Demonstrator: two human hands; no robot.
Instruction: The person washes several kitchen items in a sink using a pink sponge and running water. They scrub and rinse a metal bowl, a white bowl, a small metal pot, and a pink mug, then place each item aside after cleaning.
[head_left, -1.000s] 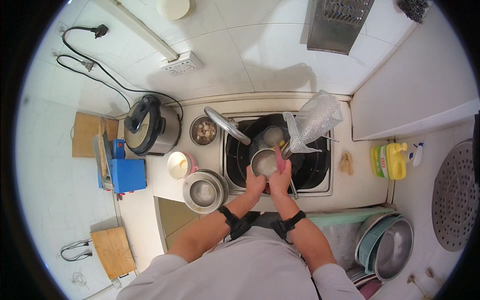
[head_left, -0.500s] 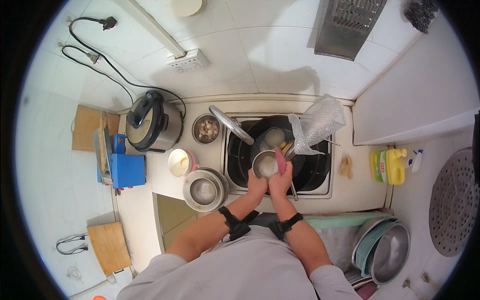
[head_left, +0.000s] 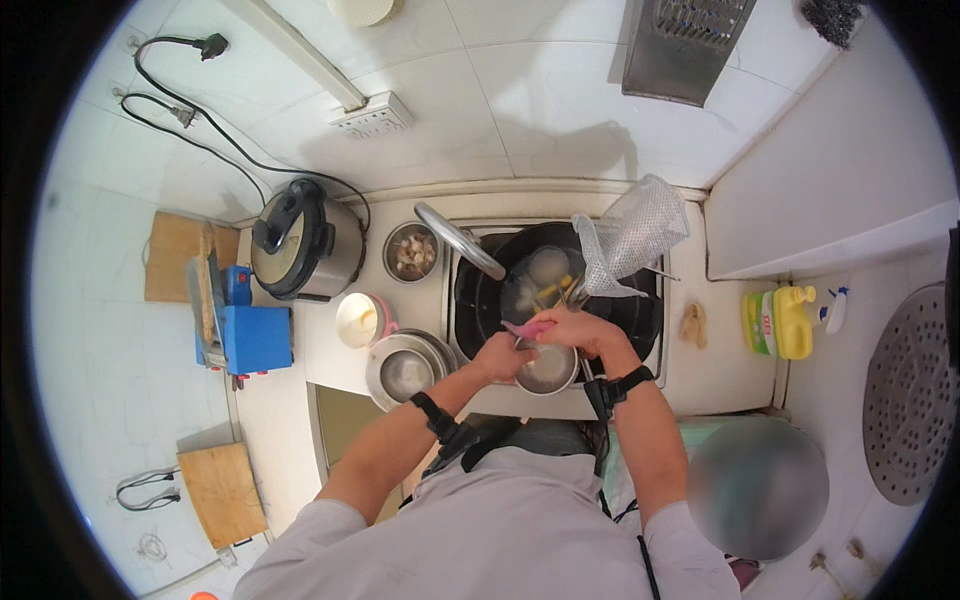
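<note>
A small metal bowl [head_left: 549, 372] hangs over the near edge of the sink. My left hand [head_left: 501, 356] is closed on the bowl's left rim. My right hand [head_left: 582, 331] pinches a pink cloth [head_left: 527, 329] at the bowl's far rim, with its wrist bent above the bowl. Beyond my hands, a large black wok-like basin [head_left: 482, 312] fills the sink [head_left: 452, 345]. In it lie a round pale bowl [head_left: 549, 266] and some yellow pieces [head_left: 546, 292], with water around them. My right hand partly hides what lies beneath it.
A curved faucet [head_left: 460, 240] reaches over the basin. Left of the sink are stacked metal bowls [head_left: 382, 388], a pink-handled cup [head_left: 358, 322], a bowl of garlic [head_left: 412, 252] and a pressure cooker [head_left: 310, 245]. A mesh basket [head_left: 630, 240] leans at right, near a yellow bottle [head_left: 793, 322].
The bowl has come nearer my body and tilted. My right hand has moved the pink cloth from the bowl's right side to its far left rim. My left hand has shifted left.
</note>
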